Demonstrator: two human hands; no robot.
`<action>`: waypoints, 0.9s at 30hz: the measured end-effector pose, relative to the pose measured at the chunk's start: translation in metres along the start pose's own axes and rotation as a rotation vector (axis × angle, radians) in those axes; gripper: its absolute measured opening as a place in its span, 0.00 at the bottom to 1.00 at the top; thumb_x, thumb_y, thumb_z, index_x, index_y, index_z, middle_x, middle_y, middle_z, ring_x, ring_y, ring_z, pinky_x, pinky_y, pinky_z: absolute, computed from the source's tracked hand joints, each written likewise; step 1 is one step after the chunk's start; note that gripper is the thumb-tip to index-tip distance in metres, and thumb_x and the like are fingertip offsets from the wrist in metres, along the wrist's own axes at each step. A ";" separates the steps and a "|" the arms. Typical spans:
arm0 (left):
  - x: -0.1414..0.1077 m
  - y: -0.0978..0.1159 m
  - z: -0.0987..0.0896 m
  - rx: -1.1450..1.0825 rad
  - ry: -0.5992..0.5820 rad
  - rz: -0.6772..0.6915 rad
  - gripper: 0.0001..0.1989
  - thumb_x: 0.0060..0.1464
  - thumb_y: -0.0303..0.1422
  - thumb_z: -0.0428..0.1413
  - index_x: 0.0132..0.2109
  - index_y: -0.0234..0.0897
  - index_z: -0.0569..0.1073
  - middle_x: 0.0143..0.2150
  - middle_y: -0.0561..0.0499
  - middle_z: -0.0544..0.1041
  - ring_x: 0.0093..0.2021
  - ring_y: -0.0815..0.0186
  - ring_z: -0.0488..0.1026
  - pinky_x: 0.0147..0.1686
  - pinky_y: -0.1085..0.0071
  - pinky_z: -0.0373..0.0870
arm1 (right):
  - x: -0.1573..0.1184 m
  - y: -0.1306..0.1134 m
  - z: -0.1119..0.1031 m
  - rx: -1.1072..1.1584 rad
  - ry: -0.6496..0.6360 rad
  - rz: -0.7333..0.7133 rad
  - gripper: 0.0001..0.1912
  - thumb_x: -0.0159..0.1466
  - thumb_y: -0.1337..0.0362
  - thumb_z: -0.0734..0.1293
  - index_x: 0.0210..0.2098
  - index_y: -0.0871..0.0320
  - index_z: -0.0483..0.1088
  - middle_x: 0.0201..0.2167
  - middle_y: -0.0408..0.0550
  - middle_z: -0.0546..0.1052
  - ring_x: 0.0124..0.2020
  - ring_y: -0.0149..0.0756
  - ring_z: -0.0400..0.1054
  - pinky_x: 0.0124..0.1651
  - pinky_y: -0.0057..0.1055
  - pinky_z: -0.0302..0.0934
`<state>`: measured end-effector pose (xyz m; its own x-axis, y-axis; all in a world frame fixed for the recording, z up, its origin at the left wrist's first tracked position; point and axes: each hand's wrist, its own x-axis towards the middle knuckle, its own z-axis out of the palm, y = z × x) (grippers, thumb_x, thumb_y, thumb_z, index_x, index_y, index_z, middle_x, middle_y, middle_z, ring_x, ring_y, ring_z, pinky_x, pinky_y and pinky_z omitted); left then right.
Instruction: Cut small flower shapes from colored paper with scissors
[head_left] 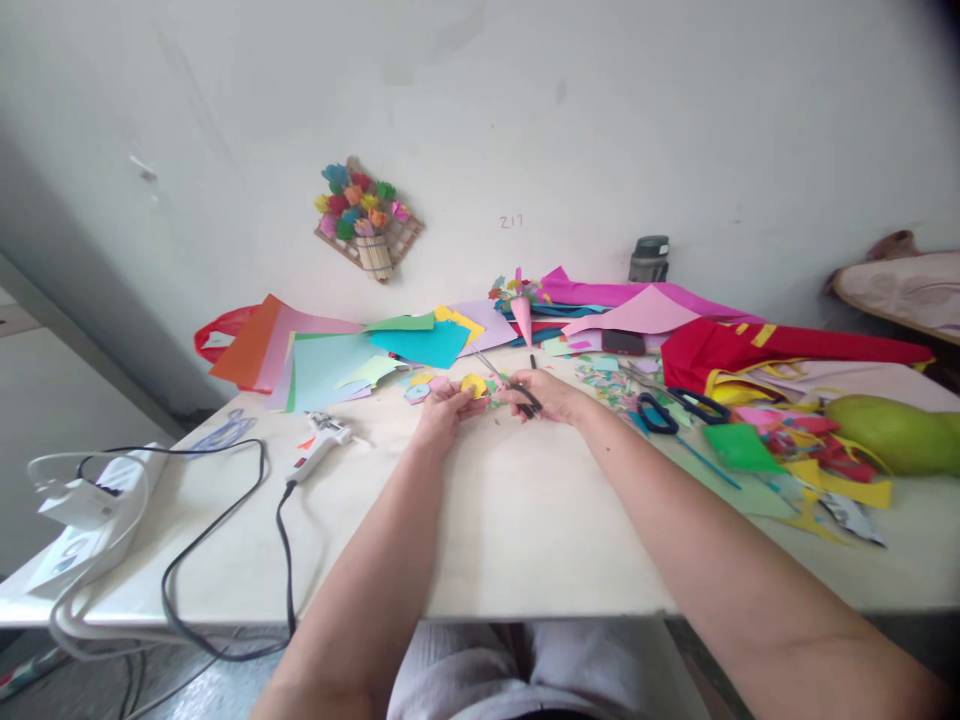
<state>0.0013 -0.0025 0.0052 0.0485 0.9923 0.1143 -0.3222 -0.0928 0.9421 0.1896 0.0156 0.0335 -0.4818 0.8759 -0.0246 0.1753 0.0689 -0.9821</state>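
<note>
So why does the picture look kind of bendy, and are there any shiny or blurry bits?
Head view: wide-lens stretching, with the arms looking big and long near the bottom edge; pale, soft light on the wall; a bright sheen on the floor at lower left; small paper scraps look smeary; the top right corner goes dark.

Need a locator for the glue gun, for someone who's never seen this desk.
On the pale table, look at the left part, between the white power strip and the person's left hand. The glue gun lies there, white, a black cord running from its handle toward the table's front edge. Unlike the boxy white strip, it is slim, with a small red mark on the handle.
</note>
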 end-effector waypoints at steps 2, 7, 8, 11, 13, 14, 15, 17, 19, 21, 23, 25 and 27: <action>0.000 0.000 0.000 -0.010 0.007 0.005 0.15 0.36 0.35 0.66 0.30 0.33 0.71 0.28 0.51 0.77 0.29 0.64 0.77 0.34 0.69 0.73 | -0.001 0.000 -0.002 -0.025 -0.064 0.019 0.15 0.53 0.60 0.72 0.30 0.61 0.63 0.17 0.41 0.71 0.14 0.24 0.63 0.10 0.18 0.47; 0.000 0.000 0.000 -0.010 0.002 0.022 0.16 0.37 0.35 0.66 0.32 0.34 0.69 0.29 0.51 0.77 0.30 0.64 0.77 0.35 0.69 0.73 | -0.005 -0.003 -0.002 -0.118 -0.133 0.032 0.14 0.55 0.59 0.70 0.30 0.61 0.63 0.17 0.41 0.71 0.14 0.25 0.65 0.10 0.18 0.48; 0.000 0.000 0.000 -0.009 0.000 0.023 0.16 0.38 0.35 0.66 0.32 0.34 0.69 0.28 0.51 0.77 0.30 0.64 0.77 0.35 0.70 0.73 | -0.006 -0.004 -0.002 -0.132 -0.135 0.033 0.14 0.55 0.59 0.70 0.30 0.61 0.63 0.17 0.41 0.71 0.14 0.25 0.65 0.10 0.17 0.48; 0.000 0.001 0.001 -0.016 0.004 0.020 0.16 0.39 0.34 0.65 0.31 0.35 0.66 0.28 0.51 0.77 0.30 0.63 0.77 0.35 0.69 0.73 | -0.009 -0.007 -0.001 -0.169 -0.127 0.054 0.13 0.54 0.59 0.70 0.29 0.61 0.64 0.16 0.41 0.71 0.14 0.25 0.64 0.09 0.17 0.48; -0.001 0.003 0.002 -0.030 0.015 0.013 0.17 0.39 0.33 0.65 0.31 0.35 0.64 0.29 0.51 0.77 0.30 0.62 0.78 0.35 0.68 0.73 | -0.009 -0.007 -0.001 -0.185 -0.120 0.062 0.13 0.54 0.60 0.71 0.28 0.61 0.64 0.16 0.40 0.70 0.13 0.24 0.64 0.09 0.17 0.47; -0.002 0.003 0.003 -0.038 0.020 0.010 0.17 0.38 0.32 0.65 0.30 0.35 0.63 0.29 0.52 0.76 0.30 0.62 0.78 0.35 0.68 0.73 | -0.009 -0.006 -0.002 -0.189 -0.119 0.062 0.13 0.54 0.60 0.71 0.28 0.61 0.64 0.15 0.40 0.70 0.13 0.24 0.64 0.09 0.17 0.47; -0.002 0.004 0.003 -0.047 0.024 0.007 0.17 0.38 0.32 0.65 0.30 0.35 0.63 0.28 0.52 0.76 0.30 0.62 0.78 0.35 0.68 0.73 | -0.008 -0.005 -0.002 -0.193 -0.121 0.060 0.13 0.54 0.59 0.71 0.29 0.61 0.64 0.15 0.40 0.70 0.13 0.24 0.63 0.09 0.17 0.48; -0.003 0.005 0.004 -0.064 0.022 0.001 0.18 0.38 0.31 0.65 0.29 0.35 0.62 0.28 0.53 0.76 0.31 0.62 0.78 0.35 0.68 0.73 | -0.006 -0.002 -0.003 -0.203 -0.129 0.055 0.14 0.54 0.59 0.71 0.29 0.61 0.64 0.15 0.39 0.70 0.12 0.23 0.62 0.09 0.17 0.48; -0.003 0.005 0.004 -0.082 0.013 0.002 0.17 0.37 0.31 0.66 0.29 0.35 0.63 0.27 0.53 0.75 0.31 0.62 0.78 0.35 0.68 0.74 | -0.005 -0.001 -0.005 -0.218 -0.133 0.050 0.14 0.53 0.59 0.71 0.30 0.61 0.65 0.15 0.39 0.70 0.12 0.23 0.61 0.09 0.17 0.47; -0.003 0.005 0.004 -0.096 0.003 0.004 0.17 0.36 0.31 0.66 0.28 0.35 0.63 0.28 0.53 0.76 0.32 0.61 0.78 0.35 0.68 0.74 | -0.005 -0.001 -0.005 -0.233 -0.130 0.050 0.14 0.53 0.58 0.71 0.30 0.61 0.65 0.15 0.39 0.70 0.12 0.22 0.61 0.10 0.17 0.47; -0.002 0.004 0.003 -0.102 -0.002 0.003 0.17 0.36 0.32 0.66 0.28 0.35 0.64 0.28 0.52 0.76 0.32 0.61 0.78 0.35 0.68 0.74 | -0.006 -0.002 -0.005 -0.247 -0.122 0.053 0.14 0.53 0.59 0.71 0.30 0.61 0.65 0.15 0.39 0.69 0.12 0.22 0.61 0.10 0.17 0.46; -0.002 0.003 0.002 -0.103 0.000 -0.003 0.17 0.36 0.32 0.66 0.28 0.35 0.64 0.29 0.52 0.77 0.32 0.61 0.78 0.35 0.68 0.74 | -0.008 -0.004 -0.004 -0.258 -0.118 0.055 0.14 0.53 0.59 0.71 0.31 0.61 0.65 0.15 0.39 0.69 0.11 0.22 0.60 0.10 0.17 0.46; -0.001 0.002 0.001 -0.102 0.005 -0.008 0.16 0.37 0.32 0.66 0.28 0.35 0.64 0.28 0.52 0.77 0.32 0.61 0.78 0.36 0.67 0.74 | -0.009 -0.005 -0.003 -0.266 -0.111 0.051 0.14 0.53 0.58 0.71 0.31 0.61 0.66 0.15 0.38 0.69 0.11 0.22 0.60 0.11 0.17 0.46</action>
<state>0.0012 -0.0039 0.0075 0.0465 0.9934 0.1051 -0.4160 -0.0764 0.9062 0.1957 0.0091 0.0396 -0.5550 0.8249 -0.1075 0.4133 0.1614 -0.8962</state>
